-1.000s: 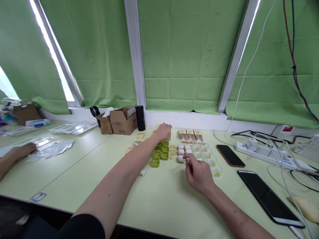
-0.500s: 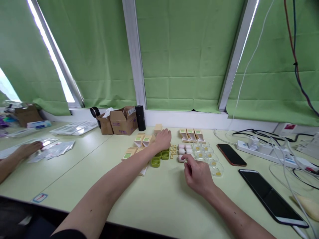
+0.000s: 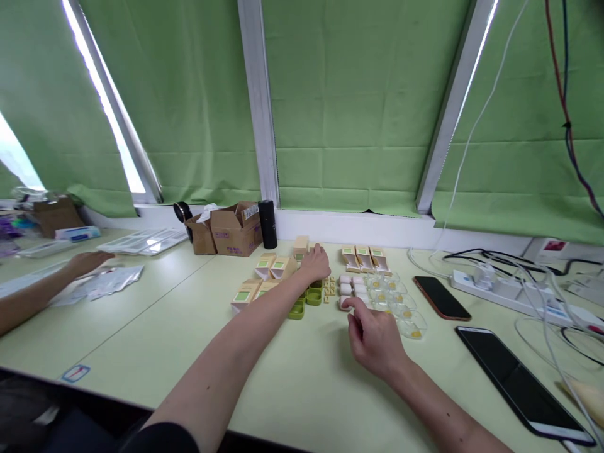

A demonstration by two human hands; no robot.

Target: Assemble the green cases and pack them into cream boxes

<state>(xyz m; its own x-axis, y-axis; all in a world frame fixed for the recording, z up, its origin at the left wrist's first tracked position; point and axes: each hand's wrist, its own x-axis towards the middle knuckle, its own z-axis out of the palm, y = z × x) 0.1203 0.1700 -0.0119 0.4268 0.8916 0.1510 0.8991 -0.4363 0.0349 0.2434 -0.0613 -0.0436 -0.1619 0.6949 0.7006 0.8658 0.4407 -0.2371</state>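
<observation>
My left hand (image 3: 316, 262) reaches over the far end of the green square cups (image 3: 314, 296). Its fingers are bunched and point down; whatever they pinch, if anything, is hidden behind the hand. Small yellow pieces (image 3: 329, 289) lie in rows just right of the cups. My right hand (image 3: 377, 331) hovers low at the near end of two columns of pinkish-white blocks (image 3: 346, 289). Its index finger bends towards the nearest block, the thumb stands apart, and no held object shows. Clear plastic pieces with yellow centres (image 3: 391, 298) lie right of the blocks.
Cream boxes with green labels (image 3: 245, 294) stand left of the cups, and three more boxes (image 3: 363, 258) lie behind. Two phones (image 3: 441, 297), a power strip (image 3: 509, 296) and cables fill the right side. Another person's hand (image 3: 87, 263) is over plastic bags at left. Cardboard boxes (image 3: 234, 228) stand behind.
The view has shifted slightly. My left hand stays near the far cups, and my right hand keeps its pose. The other person's hand has moved right over the bags.
</observation>
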